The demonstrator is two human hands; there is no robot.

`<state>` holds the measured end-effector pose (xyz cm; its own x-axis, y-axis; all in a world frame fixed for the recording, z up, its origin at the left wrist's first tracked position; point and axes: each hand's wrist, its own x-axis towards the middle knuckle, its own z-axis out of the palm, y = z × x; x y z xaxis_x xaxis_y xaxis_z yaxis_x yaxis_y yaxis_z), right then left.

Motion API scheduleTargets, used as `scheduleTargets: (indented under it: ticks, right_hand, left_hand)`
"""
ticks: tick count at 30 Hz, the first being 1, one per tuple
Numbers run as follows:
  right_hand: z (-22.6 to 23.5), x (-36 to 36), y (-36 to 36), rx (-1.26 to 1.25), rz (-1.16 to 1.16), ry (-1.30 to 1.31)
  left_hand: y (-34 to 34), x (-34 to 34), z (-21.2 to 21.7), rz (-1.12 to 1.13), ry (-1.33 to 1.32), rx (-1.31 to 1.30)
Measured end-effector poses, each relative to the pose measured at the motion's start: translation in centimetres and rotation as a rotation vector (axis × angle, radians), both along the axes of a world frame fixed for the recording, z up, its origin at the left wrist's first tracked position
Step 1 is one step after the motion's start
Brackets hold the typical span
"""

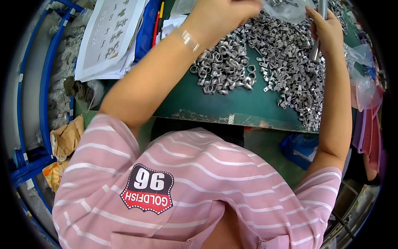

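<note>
My left hand (227, 13) reaches across the far part of the green table, its fingers curled closed at the top edge of the view. What they hold, if anything, is hidden. My right hand (328, 32) is wrapped round a shiny metal rod (316, 50), which slants down toward the table, its upper end cut off by the picture's edge. Beneath and between the hands spreads a big heap of small grey metal brackets (286, 54). Left of that heap lies a pile of metal rings or clamps (224, 66). Between my hands rests a clear plastic bag (288, 10).
Printed sheets (105, 37) lie at the left beside a blue holder (148, 33) and red and yellow pens (156, 25). A blue metal rack (43, 83) stands further left. Plastic bags (360, 79) hang at the right. The table's worn front edge (232, 119) runs before me.
</note>
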<state>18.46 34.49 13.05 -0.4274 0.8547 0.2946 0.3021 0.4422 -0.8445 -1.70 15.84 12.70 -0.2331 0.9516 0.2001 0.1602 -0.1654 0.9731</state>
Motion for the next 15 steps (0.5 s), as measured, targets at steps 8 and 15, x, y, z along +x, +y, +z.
scheduleTargets:
  ticks: [8, 15]
  right_hand:
    - [0.4, 2.0, -8.6, 0.029, -0.158, 0.034]
    - [-5.3, 2.9, -17.9, -0.422, -0.044, 0.142]
  left_hand:
    - [-12.2, 0.1, -10.4, 0.258, 0.563, -0.217]
    - [-12.9, 0.4, -11.2, 0.271, 0.248, -0.175]
